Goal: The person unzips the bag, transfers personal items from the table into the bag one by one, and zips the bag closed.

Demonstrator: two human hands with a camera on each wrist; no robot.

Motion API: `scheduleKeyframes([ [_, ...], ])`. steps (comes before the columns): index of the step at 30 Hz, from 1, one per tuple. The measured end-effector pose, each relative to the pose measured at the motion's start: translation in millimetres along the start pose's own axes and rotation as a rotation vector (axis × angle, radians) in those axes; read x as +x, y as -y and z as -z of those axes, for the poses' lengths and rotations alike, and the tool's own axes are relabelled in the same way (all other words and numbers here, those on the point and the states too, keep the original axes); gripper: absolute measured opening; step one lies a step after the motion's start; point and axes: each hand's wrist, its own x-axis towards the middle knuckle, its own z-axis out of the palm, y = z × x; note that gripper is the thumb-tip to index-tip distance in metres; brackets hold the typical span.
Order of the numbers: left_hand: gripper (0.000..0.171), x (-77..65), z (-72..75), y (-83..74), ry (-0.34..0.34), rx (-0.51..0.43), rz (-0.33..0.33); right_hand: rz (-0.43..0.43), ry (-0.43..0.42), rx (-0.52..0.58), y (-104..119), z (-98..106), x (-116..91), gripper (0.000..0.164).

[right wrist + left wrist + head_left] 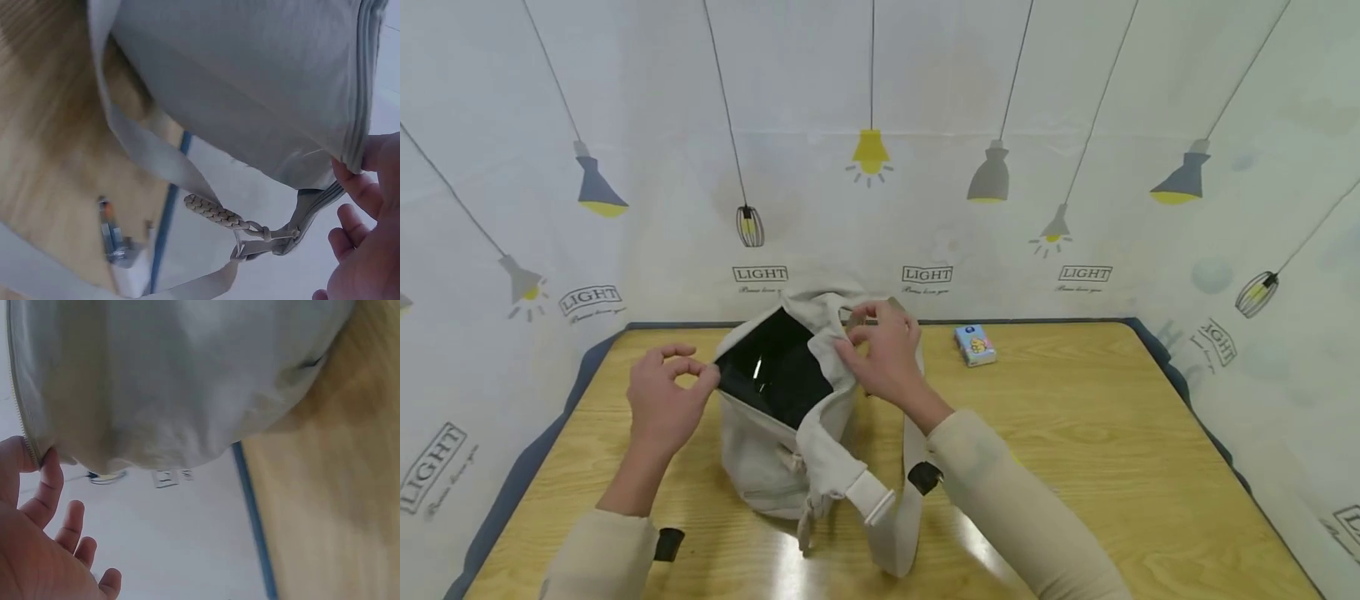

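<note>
A light beige canvas bag (756,467) stands on the table with its zippered mouth held wide and its black lining (786,362) showing. Thumb and forefinger of my left hand (666,400) pinch the left rim; the left wrist view shows them on the zipper edge (22,412). On the opposite rim, my right hand (883,354) pinches the fabric between thumb and fingers, also seen at the bag's zipper edge (362,87) in the right wrist view. A bright glint (758,368) shows inside the bag. A braided cord pull (215,212) hangs by the strap loop.
The bag's wide strap (895,537) loops onto the table at its right, under my right forearm. A small blue pack (975,345) with a yellow picture lies near the back edge of the wooden table (1075,450). Printed lamp-patterned sheeting (925,208) encloses the table's back and sides.
</note>
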Motion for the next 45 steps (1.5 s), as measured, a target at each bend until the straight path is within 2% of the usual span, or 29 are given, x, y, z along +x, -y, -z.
scheduleKeyframes([
  [3,0.023,2.3,3.1,-13.0,-0.043,-0.052,-0.064,0.045,-0.028,0.041,11.7,14.2,4.8,0.030],
  [6,0.024,4.5,5.9,-25.0,-0.080,-0.094,-0.117,0.094,-0.053,0.031,25.7,29.2,10.2,0.031],
  [10,0.024,6.4,4.0,-26.3,-0.071,-0.097,-0.112,0.121,-0.058,-0.019,36.5,39.5,14.7,0.029],
  [13,0.025,7.0,-1.4,-14.0,-0.025,-0.079,-0.054,0.080,-0.011,-0.050,35.8,36.8,13.8,0.028],
  [18,0.026,2.9,-3.4,2.5,0.021,-0.025,0.061,-0.051,0.037,-0.040,24.7,24.6,10.9,0.028],
  [23,0.026,0.9,-3.0,9.1,0.018,-0.014,0.054,-0.151,0.096,-0.062,8.2,16.4,7.3,0.029],
  [26,0.026,0.8,-3.9,9.3,0.012,-0.013,0.047,-0.175,0.137,-0.069,-1.2,11.2,4.6,0.029],
  [30,0.027,2.0,-3.8,7.2,0.016,-0.016,0.063,-0.169,0.171,-0.075,-5.5,5.2,-1.3,0.026],
  [36,0.027,5.3,0.1,4.9,0.017,-0.016,0.059,-0.086,0.214,-0.083,3.8,1.6,-21.6,0.024],
  [41,0.027,6.1,4.4,5.6,0.041,-0.025,0.025,-0.075,0.181,-0.109,7.0,-0.4,-36.2,0.027],
  [45,0.026,5.4,8.1,7.8,0.059,-0.021,-0.012,-0.070,0.160,-0.074,1.8,1.8,-40.0,0.031],
])
